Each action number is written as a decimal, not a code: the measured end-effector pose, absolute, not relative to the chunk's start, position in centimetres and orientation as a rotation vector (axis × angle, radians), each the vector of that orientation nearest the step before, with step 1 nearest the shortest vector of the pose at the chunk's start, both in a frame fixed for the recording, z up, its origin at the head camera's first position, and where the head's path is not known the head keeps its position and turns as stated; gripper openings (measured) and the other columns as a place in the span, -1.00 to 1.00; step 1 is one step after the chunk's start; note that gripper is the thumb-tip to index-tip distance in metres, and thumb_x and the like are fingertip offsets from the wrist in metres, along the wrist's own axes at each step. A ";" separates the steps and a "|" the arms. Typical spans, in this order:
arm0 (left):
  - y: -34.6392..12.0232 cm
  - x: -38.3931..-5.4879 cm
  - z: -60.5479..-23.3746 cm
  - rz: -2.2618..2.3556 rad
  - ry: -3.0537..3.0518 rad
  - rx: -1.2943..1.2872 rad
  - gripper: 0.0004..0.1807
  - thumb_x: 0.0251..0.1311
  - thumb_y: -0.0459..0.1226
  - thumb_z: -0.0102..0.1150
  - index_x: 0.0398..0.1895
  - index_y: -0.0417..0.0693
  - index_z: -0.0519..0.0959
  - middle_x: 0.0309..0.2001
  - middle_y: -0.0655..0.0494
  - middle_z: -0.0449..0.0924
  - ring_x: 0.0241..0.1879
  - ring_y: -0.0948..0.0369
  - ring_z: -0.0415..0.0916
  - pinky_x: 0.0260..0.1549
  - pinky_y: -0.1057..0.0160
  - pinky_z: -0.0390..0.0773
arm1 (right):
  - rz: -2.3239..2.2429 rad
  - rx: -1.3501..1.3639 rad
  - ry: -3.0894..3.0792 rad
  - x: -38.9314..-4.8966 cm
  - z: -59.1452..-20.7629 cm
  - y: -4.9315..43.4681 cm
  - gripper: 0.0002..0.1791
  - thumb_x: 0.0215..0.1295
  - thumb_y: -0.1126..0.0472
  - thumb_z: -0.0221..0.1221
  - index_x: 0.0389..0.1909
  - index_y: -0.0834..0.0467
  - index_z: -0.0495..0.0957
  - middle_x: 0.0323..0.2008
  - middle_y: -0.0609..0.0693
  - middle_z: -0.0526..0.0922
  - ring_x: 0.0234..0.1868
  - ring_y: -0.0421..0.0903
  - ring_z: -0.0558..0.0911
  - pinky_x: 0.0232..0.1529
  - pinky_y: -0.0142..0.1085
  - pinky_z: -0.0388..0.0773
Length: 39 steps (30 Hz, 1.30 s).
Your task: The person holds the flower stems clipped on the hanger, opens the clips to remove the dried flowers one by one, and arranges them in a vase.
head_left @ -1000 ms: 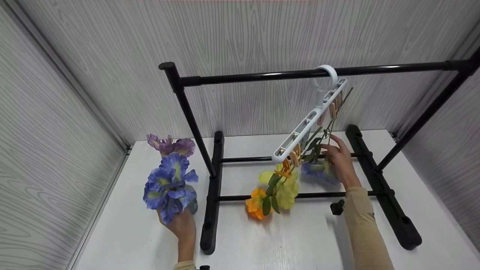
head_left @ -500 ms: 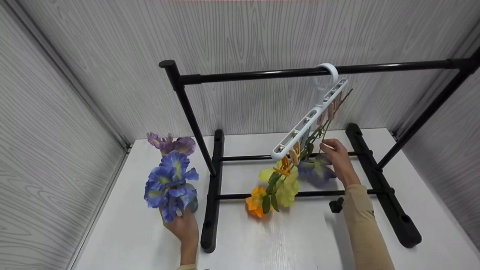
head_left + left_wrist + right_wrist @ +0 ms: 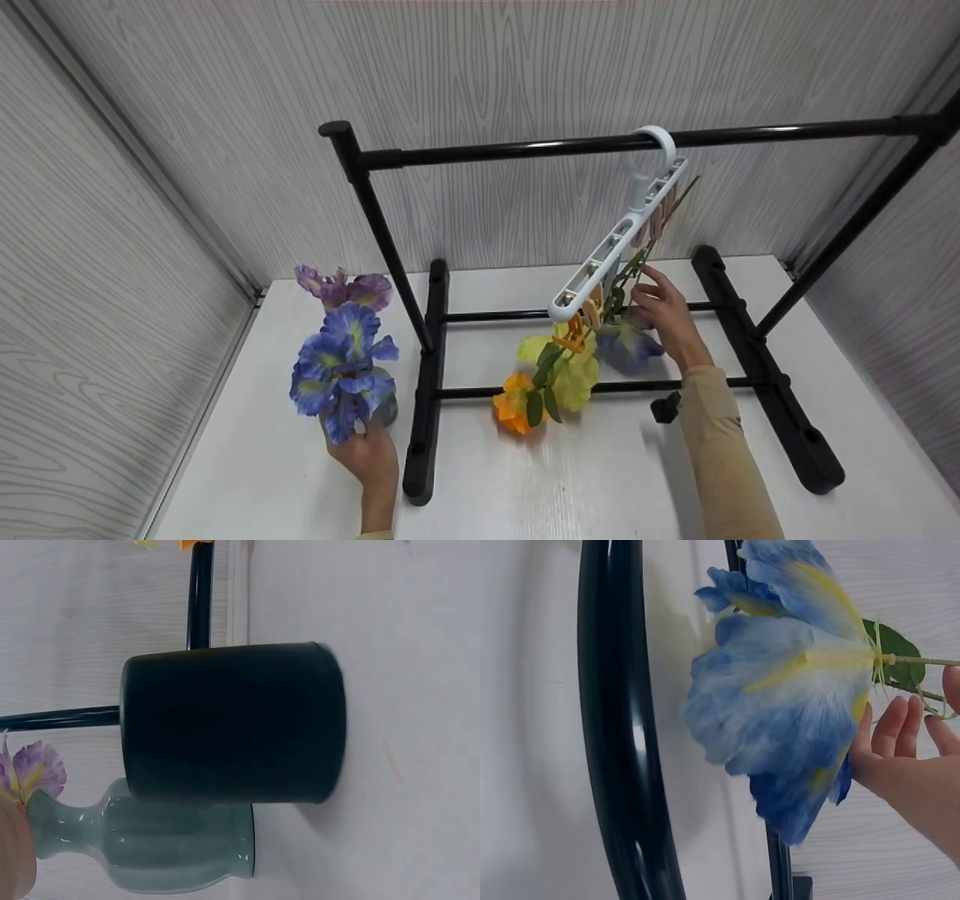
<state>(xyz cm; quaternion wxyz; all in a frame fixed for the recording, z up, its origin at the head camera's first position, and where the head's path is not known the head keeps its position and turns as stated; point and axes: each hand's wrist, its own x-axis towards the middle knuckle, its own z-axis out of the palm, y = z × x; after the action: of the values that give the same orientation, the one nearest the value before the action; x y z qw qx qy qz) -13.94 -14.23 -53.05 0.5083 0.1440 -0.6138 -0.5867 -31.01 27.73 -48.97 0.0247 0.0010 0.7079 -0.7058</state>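
Note:
A blue iris (image 3: 787, 682) hangs head-down on a thin stem below the white hanger (image 3: 592, 277). Beside its petals and stem is my right hand (image 3: 671, 322), fingers bent loosely and apart, the tips near the stem and a thin tendril. On the left, my left hand (image 3: 367, 457) is by a grey-green vase (image 3: 172, 840); blue petals of another iris (image 3: 345, 367) cover its fingers, so whether it grips the vase neck or a stem is hidden. A purple iris (image 3: 349, 289) stands behind. Yellow (image 3: 574, 379) and orange flowers (image 3: 514, 405) hang from the hanger's near end.
The hanger, with several clothespins (image 3: 592, 307), hooks over the black rack's top bar (image 3: 510, 150). Black feet (image 3: 424, 420) and low crossbars (image 3: 480, 392) span the white table (image 3: 525, 480). Wood-grain panels (image 3: 480, 82) surround it. A black cylindrical part (image 3: 232, 724) fills the middle of the left wrist view.
My right hand has shifted slightly left and up along the hanging stem, and the hanging iris and hanger have swayed a little. My left hand has barely moved.

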 end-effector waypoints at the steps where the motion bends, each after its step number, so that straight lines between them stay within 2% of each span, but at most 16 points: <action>1: -14.2 -14.0 -53.1 -1.416 -1.477 0.340 -0.52 0.15 -0.71 0.09 0.20 -0.54 0.45 0.05 0.50 0.60 0.14 0.36 0.55 0.19 0.39 0.45 | -2.178 0.002 2.198 -31.1 -49.0 27.7 -0.27 0.59 0.19 0.11 0.64 0.19 0.03 0.42 0.30 0.22 0.26 -0.06 0.42 0.34 -0.08 0.37; 3: -14.2 -14.0 -53.0 -1.421 -1.472 0.332 -0.52 0.16 -0.71 0.09 0.20 -0.55 0.45 0.06 0.49 0.60 0.14 0.37 0.55 0.19 0.39 0.45 | -2.203 0.010 2.178 -31.1 -49.0 27.6 -0.36 0.58 0.21 0.11 0.56 0.24 0.13 0.46 0.24 0.18 0.27 -0.08 0.40 0.36 -0.08 0.35; 5: -14.1 -13.9 -53.0 -1.433 -1.464 0.333 -0.52 0.17 -0.71 0.09 0.21 -0.55 0.45 0.06 0.48 0.61 0.14 0.39 0.55 0.19 0.40 0.46 | -2.229 0.024 2.158 -31.1 -49.0 27.6 -0.49 0.58 0.22 0.11 0.41 0.26 0.22 0.39 0.14 0.26 0.20 -0.15 0.42 0.31 -0.13 0.39; 7: -14.1 -13.9 -52.9 -1.441 -1.463 0.342 -0.53 0.18 -0.72 0.09 0.21 -0.54 0.46 0.05 0.49 0.61 0.14 0.40 0.54 0.18 0.41 0.46 | -2.266 0.045 2.134 -31.0 -49.0 27.5 -0.65 0.58 0.22 0.12 0.23 0.21 0.28 0.17 0.02 0.39 -0.01 -0.20 0.47 0.10 -0.21 0.49; 9: -14.0 -13.9 -52.9 -1.439 -1.465 0.344 -0.53 0.19 -0.72 0.08 0.21 -0.52 0.47 0.06 0.48 0.61 0.15 0.37 0.55 0.19 0.41 0.46 | -2.321 0.061 2.099 -30.9 -49.1 27.4 -0.74 0.56 0.22 0.14 0.09 0.17 0.28 -0.10 -0.07 0.43 -0.22 -0.20 0.48 -0.15 -0.28 0.49; 10: -14.0 -13.9 -52.9 -1.431 -1.472 0.344 -0.54 0.19 -0.72 0.08 0.20 -0.51 0.47 0.06 0.45 0.61 0.15 0.37 0.55 0.18 0.41 0.46 | -2.353 0.057 2.082 -30.9 -49.1 27.4 -0.76 0.56 0.24 0.15 0.05 0.15 0.29 -0.18 -0.12 0.46 -0.26 -0.21 0.50 -0.18 -0.30 0.50; 13: -13.9 -13.8 -53.1 -1.386 -1.509 0.335 -0.56 0.19 -0.72 0.09 0.17 -0.51 0.49 0.06 0.22 0.65 0.13 0.37 0.56 0.16 0.43 0.46 | -2.449 0.027 2.021 -30.6 -49.2 27.4 -0.76 0.54 0.27 0.16 0.08 0.18 0.35 -0.24 -0.15 0.61 -0.24 -0.19 0.63 -0.21 -0.34 0.56; 16: -13.7 -13.8 -53.3 -1.330 -1.570 0.317 -0.60 0.18 -0.71 0.11 0.12 -0.55 0.50 0.03 -0.10 0.66 0.11 0.44 0.53 0.13 0.46 0.44 | -2.510 0.013 1.995 -30.2 -49.6 27.7 -0.74 0.52 0.30 0.18 0.13 0.24 0.44 -0.11 -0.07 0.72 -0.05 -0.15 0.70 -0.06 -0.34 0.63; 18: -13.5 -13.8 -53.4 -1.297 -1.607 0.294 -0.67 0.17 -0.69 0.12 0.03 -0.57 0.52 -0.04 -0.23 0.66 0.04 0.45 0.52 0.07 0.47 0.44 | -2.530 0.052 1.995 -29.8 -49.9 27.9 -0.76 0.51 0.29 0.20 0.10 0.25 0.50 -0.12 -0.06 0.72 -0.09 -0.17 0.70 -0.09 -0.36 0.64; 20: -13.2 -13.8 -53.6 -1.252 -1.634 0.265 -0.77 0.17 -0.66 0.14 -0.09 -0.57 0.53 -0.18 -0.25 0.64 -0.09 0.41 0.50 -0.06 0.41 0.46 | -2.529 0.124 2.023 -29.3 -50.2 28.3 -0.81 0.50 0.26 0.22 0.03 0.23 0.57 -0.20 -0.06 0.72 -0.33 -0.23 0.65 -0.32 -0.44 0.60; 22: -12.9 -13.9 -53.7 -1.193 -1.652 0.236 -0.89 0.16 -0.65 0.16 -0.24 -0.54 0.53 -0.32 -0.19 0.59 -0.24 0.37 0.46 -0.22 0.36 0.46 | -2.539 0.200 2.040 -28.9 -50.6 28.6 -0.83 0.49 0.25 0.24 -0.03 0.25 0.59 -0.27 -0.06 0.70 -0.52 -0.26 0.54 -0.51 -0.48 0.47; 25: -12.2 -13.9 -53.9 -1.153 -1.673 0.174 -0.93 0.20 -0.66 0.17 -0.27 -0.52 0.50 -0.38 -0.14 0.56 -0.34 0.31 0.44 -0.35 0.38 0.45 | -2.534 0.299 2.096 -28.2 -51.1 29.1 -0.87 0.48 0.24 0.25 -0.10 0.23 0.62 -0.35 -0.07 0.68 -0.63 -0.25 0.41 -0.65 -0.45 0.27; 31: -10.1 -13.5 -53.4 -1.227 -1.712 0.102 -0.85 0.20 -0.68 0.17 -0.21 -0.44 0.51 -0.27 -0.09 0.57 -0.27 0.30 0.47 -0.26 0.53 0.46 | -2.494 0.344 2.237 -26.8 -51.5 29.8 -0.84 0.51 0.21 0.23 -0.05 0.22 0.59 -0.32 -0.10 0.64 -0.49 -0.21 0.48 -0.54 -0.44 0.40; 36: -7.1 -12.8 -52.3 -1.206 -1.759 -0.109 -0.78 0.19 -0.67 0.16 -0.18 -0.31 0.50 -0.25 -0.07 0.52 -0.31 0.21 0.46 -0.32 0.44 0.48 | -2.515 0.316 2.290 -25.5 -52.0 30.5 -0.82 0.54 0.20 0.19 0.00 0.21 0.56 -0.16 -0.03 0.72 -0.24 -0.18 0.64 -0.32 -0.39 0.59; 39: -4.9 -12.4 -51.6 -1.175 -1.751 -0.313 -0.77 0.17 -0.65 0.13 -0.17 -0.28 0.49 -0.24 -0.04 0.50 -0.33 0.16 0.47 -0.34 0.39 0.51 | -2.534 0.296 2.335 -24.9 -52.4 30.7 -0.83 0.55 0.22 0.16 0.01 0.21 0.55 -0.13 0.01 0.73 -0.18 -0.17 0.65 -0.28 -0.39 0.61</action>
<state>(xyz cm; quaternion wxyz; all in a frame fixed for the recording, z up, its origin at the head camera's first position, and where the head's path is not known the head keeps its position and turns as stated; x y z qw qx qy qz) -12.36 -4.89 -51.56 0.4836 -0.1286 -0.7189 -0.4825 -24.85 30.68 -52.37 -0.1576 0.0846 0.6667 -0.7235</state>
